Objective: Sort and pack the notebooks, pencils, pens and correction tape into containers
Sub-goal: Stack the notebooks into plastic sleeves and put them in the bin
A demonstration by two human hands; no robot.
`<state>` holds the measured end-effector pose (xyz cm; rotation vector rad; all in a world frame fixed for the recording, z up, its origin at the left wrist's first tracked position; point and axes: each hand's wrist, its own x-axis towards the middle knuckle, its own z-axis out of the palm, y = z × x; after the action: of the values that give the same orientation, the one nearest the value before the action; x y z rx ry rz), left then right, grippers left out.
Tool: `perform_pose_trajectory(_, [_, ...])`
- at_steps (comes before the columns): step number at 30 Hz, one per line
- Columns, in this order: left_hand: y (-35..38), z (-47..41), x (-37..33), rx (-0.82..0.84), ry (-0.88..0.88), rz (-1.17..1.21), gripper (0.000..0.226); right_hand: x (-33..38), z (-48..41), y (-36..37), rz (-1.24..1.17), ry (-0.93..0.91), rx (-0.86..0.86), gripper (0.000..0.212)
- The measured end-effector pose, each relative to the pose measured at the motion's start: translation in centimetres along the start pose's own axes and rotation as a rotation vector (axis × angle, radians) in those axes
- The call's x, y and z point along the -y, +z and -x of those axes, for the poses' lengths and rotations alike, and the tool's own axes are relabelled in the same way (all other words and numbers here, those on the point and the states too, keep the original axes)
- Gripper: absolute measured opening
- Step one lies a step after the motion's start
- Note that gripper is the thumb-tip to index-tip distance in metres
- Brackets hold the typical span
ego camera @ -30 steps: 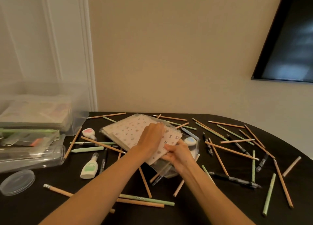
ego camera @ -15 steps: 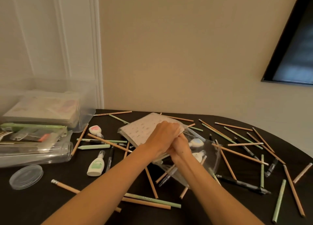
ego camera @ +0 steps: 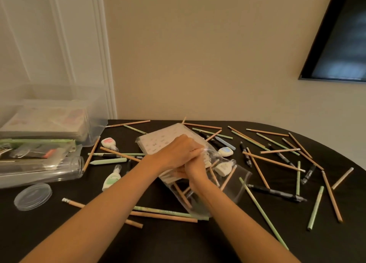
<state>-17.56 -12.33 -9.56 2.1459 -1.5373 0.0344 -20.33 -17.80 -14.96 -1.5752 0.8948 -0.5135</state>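
Head view: where is the notebook (ego camera: pixel 158 142) lying?
— It is lying mid-worktop (ego camera: pixel 168 243), on top of scattered pencils (ego camera: pixel 273 161), with a clear bag (ego camera: pixel 235 185) about its near-right end.

Which way is it pointing?
— Its long axis is running from far left to near right, and one corner is aiming at the wall.

And the hands?
— They are pressing together over that near-right end. The left hand (ego camera: pixel 178 152) is lying on top, fingers curling over the notebook's right edge. The right hand (ego camera: pixel 195 169) is sitting just under it, gripping the bag's mouth.

Anything beside it?
— Correction tape (ego camera: pixel 225 151) is lying just right of the hands. A black pen (ego camera: pixel 277 193) is lying crosswise further right, and a clear box (ego camera: pixel 95 124) is standing far left.
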Motion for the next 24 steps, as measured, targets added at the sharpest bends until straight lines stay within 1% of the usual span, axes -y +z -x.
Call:
perform_pose_trajectory(1, [0.1, 0.2, -0.3, 0.008, 0.001, 0.006, 0.034, -0.5, 0.0, -0.7, 0.048, -0.056, 0.128, 0.021])
perform_pose_trajectory(2, [0.0, 0.2, -0.2, 0.009, -0.004, 0.018, 0.034, -0.7, -0.4, -1.4, 0.136, -0.116, 0.16, 0.029])
perform_pose_trajectory(4, [0.0, 0.5, -0.4, 0.02, -0.034, 0.034, 0.031, -0.4, 0.3, -4.7, 0.209, -0.054, 0.305, 0.042])
perform_pose_trajectory(5, [0.2, 0.6, -0.4, 0.026, -0.047, 0.031, 0.03, 0.1, 0.6, -5.2, 0.264, -0.025, 0.348, 0.044])
perform_pose_trajectory(7, [0.8, 0.9, -0.6, 0.022, -0.059, 0.035, 0.029, 1.0, 1.3, -6.9, 0.269, -0.002, 0.432, 0.04])
perform_pose_trajectory(9, [1.3, 1.4, -0.6, 0.01, -0.068, 0.093, 0.032, 1.4, 1.6, -8.3, 0.27, 0.055, 0.532, 0.031])
perform_pose_trajectory(11, [1.7, 2.0, -0.1, 0.045, -0.074, 0.073, 0.036, 1.8, 1.7, -10.4, 0.372, 0.062, 0.6, 0.025])
perform_pose_trajectory(12, [1.8, 2.3, 0.2, 0.065, -0.081, 0.06, 0.039, 2.1, 1.7, -11.5, 0.426, 0.021, 0.597, 0.022])
perform_pose_trajectory(13, [2.0, 2.8, 0.4, 0.082, -0.089, 0.065, 0.041, 2.4, 1.6, -12.5, 0.454, -0.046, 0.567, 0.017])
perform_pose_trajectory(14, [2.0, 3.4, 0.4, 0.1, -0.096, 0.069, 0.042, 2.7, 1.3, -13.4, 0.459, -0.133, 0.488, 0.011])
perform_pose_trajectory(15, [2.0, 3.8, 0.5, 0.11, -0.081, 0.054, 0.04, 3.0, 0.9, -14.3, 0.492, -0.251, 0.362, 0.01])
perform_pose_trajectory(16, [1.9, 4.3, 0.6, 0.124, -0.063, 0.006, 0.034, 3.1, 0.1, -15.1, 0.582, -0.42, 0.223, 0.013])
perform_pose_trajectory(17, [1.7, 4.7, 0.6, 0.143, -0.033, -0.073, 0.03, 3.3, -0.8, -15.9, 0.765, -0.622, 0.112, 0.023])
perform_pose_trajectory(18, [1.5, 5.2, 0.5, 0.17, 0.004, -0.172, 0.034, 3.3, -1.7, -16.5, 1.009, -0.799, 0.101, 0.04])
perform_pose_trajectory(19, [1.3, 5.6, 0.6, 0.203, 0.05, -0.277, 0.043, 3.3, -2.5, -16.9, 1.264, -0.923, 0.175, 0.061])
perform_pose_trajectory(20, [1.0, 6.0, 0.5, 0.237, 0.093, -0.385, 0.05, 3.2, -3.5, -17.3, 1.487, -0.989, 0.28, 0.081])
perform_pose_trajectory(21, [0.8, 6.4, 0.5, 0.262, 0.132, -0.48, 0.053, 3.2, -4.4, -17.5, 1.651, -1.041, 0.362, 0.095])
perform_pose_trajectory(22, [0.6, 6.7, 0.4, 0.274, 0.175, -0.546, 0.053, 3.2, -5.1, -17.7, 1.766, -1.112, 0.413, 0.104])
perform_pose_trajectory(24, [0.4, 7.2, 0.3, 0.316, 0.218, -0.616, 0.054, 3.2, -5.6, -17.9, 1.911, -1.235, 0.481, 0.108])
